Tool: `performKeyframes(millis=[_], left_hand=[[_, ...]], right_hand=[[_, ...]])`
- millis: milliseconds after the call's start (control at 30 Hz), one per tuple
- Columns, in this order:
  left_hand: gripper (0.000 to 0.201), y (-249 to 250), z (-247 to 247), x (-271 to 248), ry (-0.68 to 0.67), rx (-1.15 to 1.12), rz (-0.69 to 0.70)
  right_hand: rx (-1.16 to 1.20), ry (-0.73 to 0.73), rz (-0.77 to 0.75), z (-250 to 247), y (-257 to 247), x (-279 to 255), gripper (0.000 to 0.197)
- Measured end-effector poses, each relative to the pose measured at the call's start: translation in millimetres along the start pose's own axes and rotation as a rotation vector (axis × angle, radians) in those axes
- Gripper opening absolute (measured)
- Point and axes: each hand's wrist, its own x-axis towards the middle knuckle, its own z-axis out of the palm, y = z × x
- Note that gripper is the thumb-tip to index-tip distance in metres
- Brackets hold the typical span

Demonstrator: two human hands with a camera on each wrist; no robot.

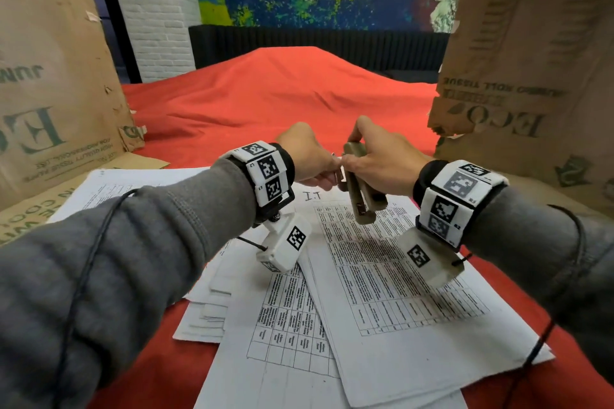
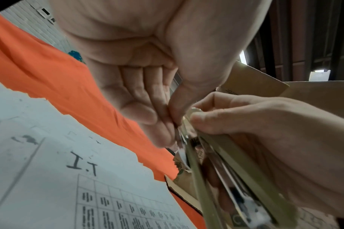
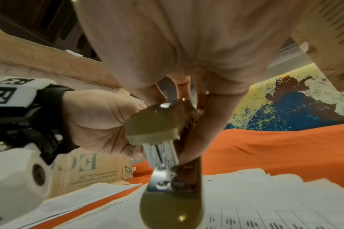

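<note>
1. From where I stand, the person's right hand point(image 1: 382, 164) holds an olive stapler point(image 1: 360, 189) up in the air, above the papers and between the two wrists. Its grip is wrapped round the stapler's body, fingers curled over the far side and thumb on the near side.
2. The stapler is hinged open. Its top arm and its base spread apart at the near end, which tilts down toward the person. In the right wrist view a pale ribbed strip point(image 3: 160, 152), which looks like staples, shows between the olive top and the base.
3. The left hand point(image 1: 307, 158) comes in from the left and touches the stapler. Its grip is narrow: thumb and forefinger pinch a metal part on the stapler's side, and the other fingers curl into the palm.
4. Seen from the left wrist, those fingertips point(image 2: 173, 124) meet right beside the right thumb. What sits between them is too small to tell.
5. Below the hands, printed papers point(image 1: 415, 292) lie loose and overlapping, covered in tables. The top sheet has "I.T" handwritten on it.
6. The papers rest on a counter draped in a red cloth point(image 1: 265, 100).
7. One cardboard box point(image 1: 50, 83) stands at the left and a second box point(image 1: 531, 43) at the right, both well apart from the hands.
</note>
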Motion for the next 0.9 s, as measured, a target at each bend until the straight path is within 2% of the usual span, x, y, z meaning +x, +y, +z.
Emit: performKeyframes(millis=[167,267,333,433,533,600,667,700,900], left_hand=[[0.021,-3,-4,1,0.01,-0.023,-0.069],[0.02,-14,-11,-1,0.038,-0.082,-0.062],[0.021,-21,-12,-5,-0.002,-0.131,-0.027],[0.022,-24,-8,-13,-0.1,-0.19,0.012],[0.021,-25,-2,-20,-0.175,-0.211,0.038],[0.018,-23,3,-24,-0.217,-0.223,0.063],[0.015,-19,8,-29,-0.27,-0.236,0.096],[0.014,-17,11,-31,-0.29,-0.24,0.11],[0.018,1,25,-39,-0.366,-0.303,0.116]], right_hand=[[-0.119,-0.071,-0.029,0,4,-8,0.017],[-0.242,-0.256,0.034,-1,15,-13,0.01],[-0.314,-0.355,0.061,0,23,-16,0.01],[-0.404,-0.384,0.046,2,28,-21,0.021],[-0.391,-0.272,-0.006,-6,32,-27,0.03],[-0.149,-0.113,-0.086,-14,35,-34,0.023],[0.127,-0.037,-0.172,-19,36,-43,0.021],[0.185,-0.017,-0.21,-20,36,-46,0.02],[0.229,0.16,-0.263,-23,51,-60,0.018]])
